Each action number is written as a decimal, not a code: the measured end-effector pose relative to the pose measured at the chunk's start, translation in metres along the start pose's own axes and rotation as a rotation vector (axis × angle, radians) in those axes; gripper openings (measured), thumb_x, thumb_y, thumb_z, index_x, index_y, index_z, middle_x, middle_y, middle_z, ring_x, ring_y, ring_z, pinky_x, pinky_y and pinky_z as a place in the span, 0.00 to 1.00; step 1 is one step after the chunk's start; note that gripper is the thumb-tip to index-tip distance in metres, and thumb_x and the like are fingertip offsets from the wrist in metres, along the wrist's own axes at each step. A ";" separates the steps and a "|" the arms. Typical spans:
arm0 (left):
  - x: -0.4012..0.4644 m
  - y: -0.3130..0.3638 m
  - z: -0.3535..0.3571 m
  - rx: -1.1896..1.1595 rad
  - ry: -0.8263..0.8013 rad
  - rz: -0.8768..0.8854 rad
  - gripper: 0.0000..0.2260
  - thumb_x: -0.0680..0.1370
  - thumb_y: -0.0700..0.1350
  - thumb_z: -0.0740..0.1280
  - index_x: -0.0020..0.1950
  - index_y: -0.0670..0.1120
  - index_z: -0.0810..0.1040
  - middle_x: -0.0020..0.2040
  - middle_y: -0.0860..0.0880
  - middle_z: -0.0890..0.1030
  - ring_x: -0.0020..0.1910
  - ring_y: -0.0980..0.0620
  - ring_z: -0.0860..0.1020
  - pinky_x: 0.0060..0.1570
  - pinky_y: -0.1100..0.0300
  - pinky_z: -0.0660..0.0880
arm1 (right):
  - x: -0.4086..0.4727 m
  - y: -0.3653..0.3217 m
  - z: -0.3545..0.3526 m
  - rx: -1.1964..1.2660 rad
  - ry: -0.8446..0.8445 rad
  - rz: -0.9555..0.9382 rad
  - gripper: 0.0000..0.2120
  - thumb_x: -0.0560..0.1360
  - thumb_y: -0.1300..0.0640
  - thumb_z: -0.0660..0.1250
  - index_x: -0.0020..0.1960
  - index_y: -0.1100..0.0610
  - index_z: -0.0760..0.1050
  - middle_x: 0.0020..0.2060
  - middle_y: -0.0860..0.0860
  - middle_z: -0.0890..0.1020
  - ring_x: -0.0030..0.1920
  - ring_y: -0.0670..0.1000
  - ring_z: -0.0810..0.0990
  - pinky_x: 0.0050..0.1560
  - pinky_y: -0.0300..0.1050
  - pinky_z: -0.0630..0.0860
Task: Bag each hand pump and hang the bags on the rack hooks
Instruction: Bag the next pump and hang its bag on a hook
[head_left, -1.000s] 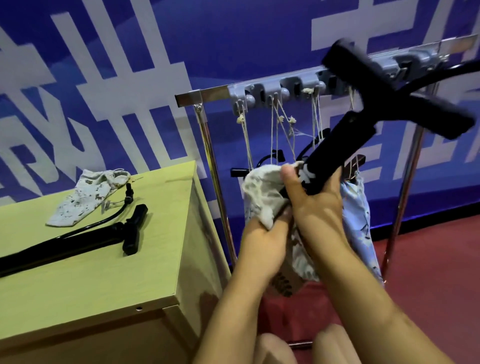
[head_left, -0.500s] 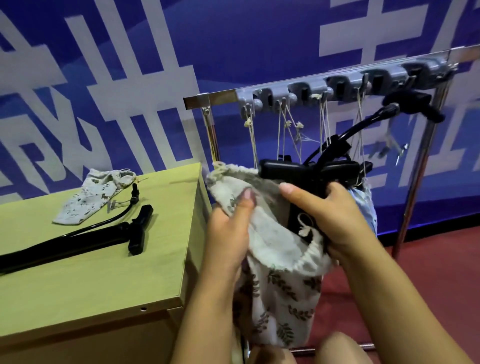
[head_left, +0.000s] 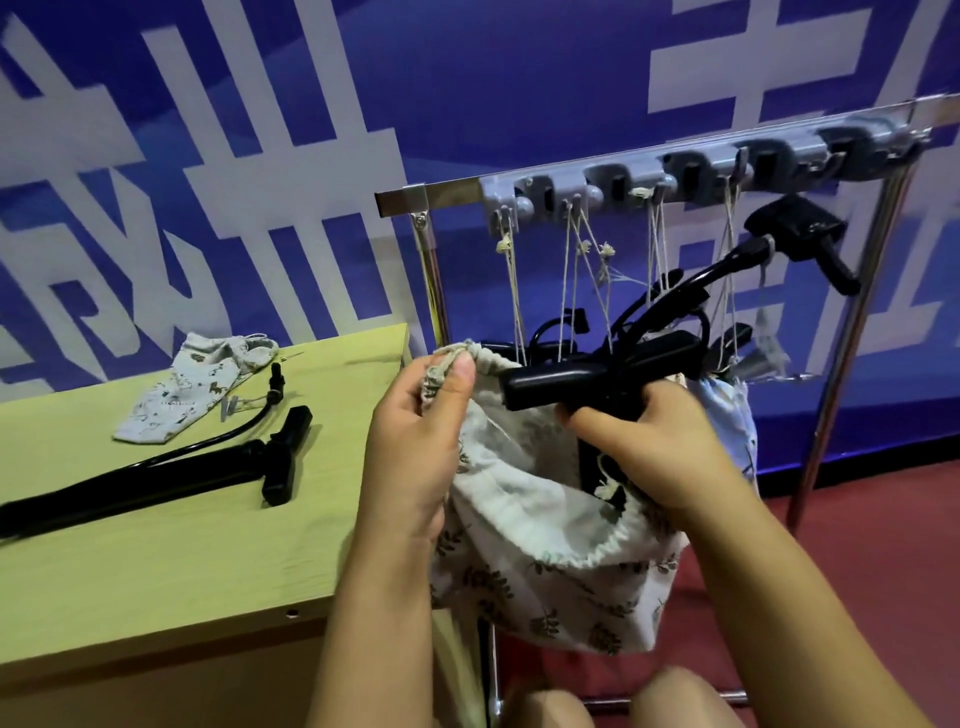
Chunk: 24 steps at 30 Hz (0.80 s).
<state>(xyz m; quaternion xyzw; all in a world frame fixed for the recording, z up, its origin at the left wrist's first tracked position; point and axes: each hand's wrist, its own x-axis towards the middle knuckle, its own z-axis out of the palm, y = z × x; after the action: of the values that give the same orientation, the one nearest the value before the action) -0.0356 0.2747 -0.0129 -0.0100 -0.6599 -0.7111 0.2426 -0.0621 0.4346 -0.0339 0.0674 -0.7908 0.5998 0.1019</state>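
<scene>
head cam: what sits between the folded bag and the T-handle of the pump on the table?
In the head view, the pump's thin black hose curves across the table between the folded bag and the T-handle.

Pump (head_left: 566, 382) sunk into leaf-print bag (head_left: 524, 540) (handle still out); left grip (head_left: 415, 441) now pinching rim.
</scene>
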 end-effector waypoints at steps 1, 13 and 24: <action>0.000 0.001 -0.001 0.007 0.006 0.008 0.13 0.67 0.57 0.70 0.45 0.51 0.83 0.46 0.47 0.85 0.51 0.45 0.82 0.55 0.44 0.77 | 0.000 0.000 -0.001 -0.024 0.022 -0.005 0.12 0.68 0.54 0.72 0.36 0.62 0.74 0.22 0.47 0.72 0.27 0.51 0.70 0.32 0.46 0.67; 0.009 -0.002 -0.016 -0.032 0.232 0.031 0.12 0.79 0.45 0.64 0.36 0.47 0.78 0.29 0.56 0.79 0.31 0.61 0.75 0.39 0.63 0.72 | 0.000 -0.001 -0.016 -0.337 0.214 -0.071 0.13 0.70 0.56 0.70 0.32 0.52 0.69 0.40 0.55 0.78 0.40 0.57 0.76 0.36 0.43 0.66; -0.022 0.010 0.011 0.037 -0.424 0.145 0.15 0.73 0.47 0.67 0.59 0.54 0.77 0.44 0.54 0.84 0.37 0.55 0.79 0.44 0.66 0.77 | 0.004 -0.006 -0.012 -0.255 0.120 -0.089 0.11 0.66 0.47 0.73 0.42 0.54 0.82 0.32 0.52 0.82 0.39 0.53 0.81 0.37 0.47 0.75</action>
<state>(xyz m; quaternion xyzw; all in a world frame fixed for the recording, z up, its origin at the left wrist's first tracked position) -0.0165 0.2924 -0.0096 -0.2023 -0.7067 -0.6614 0.1493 -0.0635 0.4447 -0.0244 0.0531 -0.8493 0.4922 0.1831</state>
